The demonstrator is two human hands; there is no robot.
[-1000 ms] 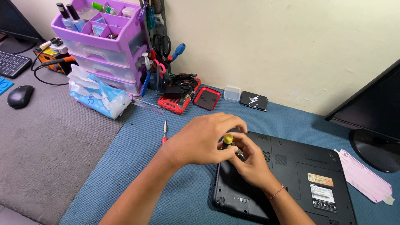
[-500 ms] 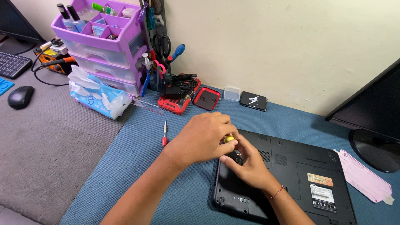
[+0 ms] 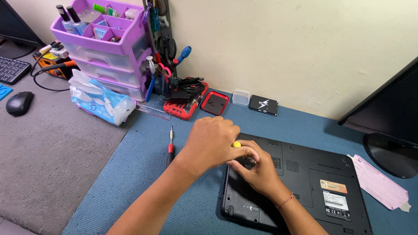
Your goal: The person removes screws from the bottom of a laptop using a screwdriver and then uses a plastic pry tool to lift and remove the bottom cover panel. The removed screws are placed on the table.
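a yellow-handled screwdriver [image 3: 236, 144] is clamped in the left hand [image 3: 210, 143], its fingers closed around it, over the upturned black laptop [image 3: 305, 174] on the blue counter [image 3: 130, 187]. the right hand [image 3: 257, 172] is pressed on the base, fingers curled. the tool is best kept upright and pressed firmly, so the screw head is not stripped.

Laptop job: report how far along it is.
Done: the laptop lies bottom-up on the blue mat. In hand: the left hand grips a yellow-capped screwdriver at the rear corner, and the right hand rests on the base beside it. Left: the bottom panels all look in place; a red screwdriver lies unused.
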